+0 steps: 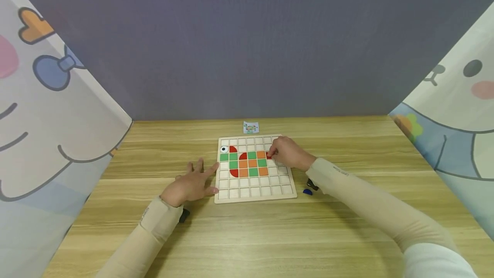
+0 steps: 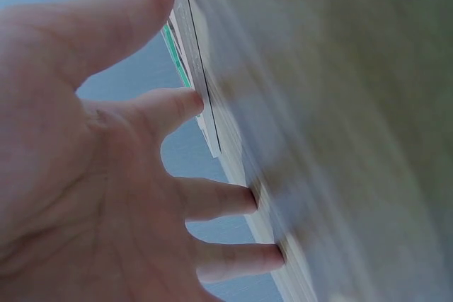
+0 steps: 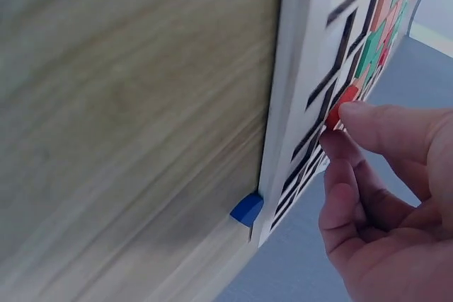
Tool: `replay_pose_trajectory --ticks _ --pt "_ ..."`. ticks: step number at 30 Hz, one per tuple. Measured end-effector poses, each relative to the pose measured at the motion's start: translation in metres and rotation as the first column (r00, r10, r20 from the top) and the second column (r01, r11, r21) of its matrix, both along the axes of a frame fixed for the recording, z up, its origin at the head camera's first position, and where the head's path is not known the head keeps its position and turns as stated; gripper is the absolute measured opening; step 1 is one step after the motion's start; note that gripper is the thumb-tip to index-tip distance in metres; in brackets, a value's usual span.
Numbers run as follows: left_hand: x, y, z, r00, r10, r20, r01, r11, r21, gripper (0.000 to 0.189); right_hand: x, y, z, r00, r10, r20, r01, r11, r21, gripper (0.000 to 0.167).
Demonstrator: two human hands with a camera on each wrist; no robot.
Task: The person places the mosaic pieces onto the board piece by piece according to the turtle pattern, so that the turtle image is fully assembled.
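A light wooden grid board (image 1: 254, 200) lies on the table. Red, green and orange tiles fill part of it, along with a round eye tile (image 1: 224, 149) near the upper left. My right hand (image 1: 289, 152) reaches over the board's right side and pinches a red tile (image 3: 342, 106) between thumb and finger, right at a grid cell beside an orange tile (image 1: 261, 154). At the board's left edge, my left hand (image 1: 189, 187) is spread, its thumb and index fingertips against the rim. The other fingertips rest on the tabletop in the left wrist view.
Just off the board's lower right lies a small blue curved piece (image 3: 247, 209). Behind the board is a small picture card (image 1: 251, 128) with a coloured tile pattern. A grey panel (image 1: 254, 55) rises along the table's back edge, with cartoon-printed sheets at both sides.
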State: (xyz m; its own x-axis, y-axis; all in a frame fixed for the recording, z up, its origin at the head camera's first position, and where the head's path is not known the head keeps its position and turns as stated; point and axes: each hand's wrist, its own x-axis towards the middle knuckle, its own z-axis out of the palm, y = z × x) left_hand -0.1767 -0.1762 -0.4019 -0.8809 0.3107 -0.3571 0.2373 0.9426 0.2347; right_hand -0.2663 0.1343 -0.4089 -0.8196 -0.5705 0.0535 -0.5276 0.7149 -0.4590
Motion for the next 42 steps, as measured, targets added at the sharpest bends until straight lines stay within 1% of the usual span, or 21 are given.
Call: replay_pose_trajectory --ticks 4,8,12,17,21,23,25,31,36,42 --pt "0.0 0.0 -0.001 1.0 -0.001 -0.001 0.001 1.0 0.008 0.079 0.002 0.001 0.0 1.0 -0.004 0.001 0.004 1.0 -0.005 0.008" --pt "0.0 0.0 -0.001 1.0 -0.003 -0.002 0.003 1.0 0.015 0.079 0.002 0.001 -0.001 0.999 -0.027 0.017 0.027 1.0 -0.016 0.01" --pt "0.0 0.001 -0.002 1.0 -0.005 -0.004 0.005 1.0 0.015 0.08 0.001 0.0 0.0 0.999 -0.03 0.015 0.03 1.0 -0.001 0.01" --pt "0.0 0.001 -0.003 1.0 -0.002 -0.001 0.002 1.0 0.008 0.079 0.002 0.003 0.002 1.0 0.001 0.007 -0.001 1.0 0.01 0.008" --pt "-0.001 0.001 -0.004 1.0 -0.002 -0.001 0.002 1.0 -0.001 0.079 0.006 0.013 0.004 0.999 0.031 -0.018 -0.031 1.0 -0.003 0.01" --pt "-0.001 0.001 -0.004 1.0 -0.001 0.0 0.001 1.0 0.0 0.079 0.01 0.021 0.006 0.998 0.049 -0.041 -0.049 0.999 -0.012 0.013" --pt "0.0 0.001 -0.003 1.0 -0.001 -0.001 0.001 1.0 0.004 0.079 0.016 0.031 0.009 0.998 0.047 -0.049 -0.047 0.999 -0.017 0.016" --pt "0.0 0.001 -0.001 1.0 0.0 0.002 0.0 1.0 0.008 0.079 0.034 0.066 0.014 1.0 0.015 -0.027 -0.016 0.999 -0.047 0.025" --pt "0.0 0.0 -0.001 1.0 0.003 0.009 -0.003 1.0 0.01 0.079 0.047 0.098 0.011 0.998 0.019 -0.058 -0.021 0.999 -0.03 0.029" --pt "0.0 -0.001 -0.002 1.0 -0.005 -0.001 0.005 1.0 -0.002 0.079 0.067 0.129 0.004 0.997 0.053 -0.054 -0.052 0.999 0.013 0.036"
